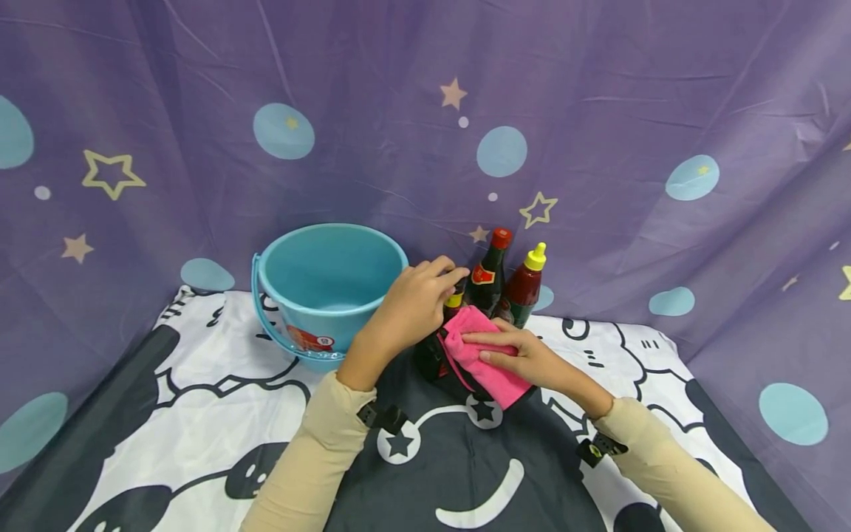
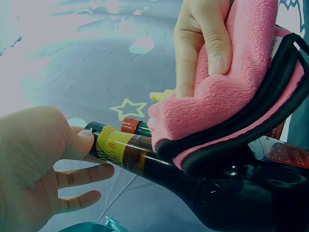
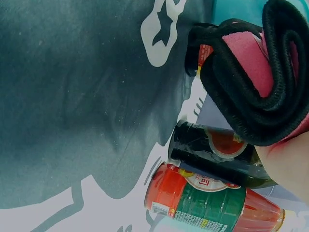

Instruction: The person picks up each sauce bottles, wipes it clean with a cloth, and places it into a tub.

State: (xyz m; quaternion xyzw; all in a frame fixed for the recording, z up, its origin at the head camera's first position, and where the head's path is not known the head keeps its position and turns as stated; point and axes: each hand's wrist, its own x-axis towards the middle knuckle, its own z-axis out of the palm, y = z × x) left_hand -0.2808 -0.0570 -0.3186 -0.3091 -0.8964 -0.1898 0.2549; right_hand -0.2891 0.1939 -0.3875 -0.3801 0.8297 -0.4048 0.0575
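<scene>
My left hand (image 1: 407, 303) pinches the black cap of a dark sauce bottle (image 2: 236, 193) with a yellow neck label, thumb and forefinger at the cap, other fingers extended below. A folded pink cloth (image 1: 480, 362) with black edging is held in my right hand (image 1: 525, 356) and lies against that bottle's front and shoulder. In the left wrist view the cloth covers part of the bottle's neck. Right behind stand a dark bottle (image 1: 490, 277) with a red cap and a red sauce bottle (image 1: 523, 287) with a yellow nozzle cap.
A light blue bucket (image 1: 312, 314) with its handle hanging down stands left of the bottles, close to my left hand. A black-and-white cartoon cloth (image 1: 219, 421) covers the surface. Behind everything hangs a purple curtain (image 1: 372, 89) with stars and dots.
</scene>
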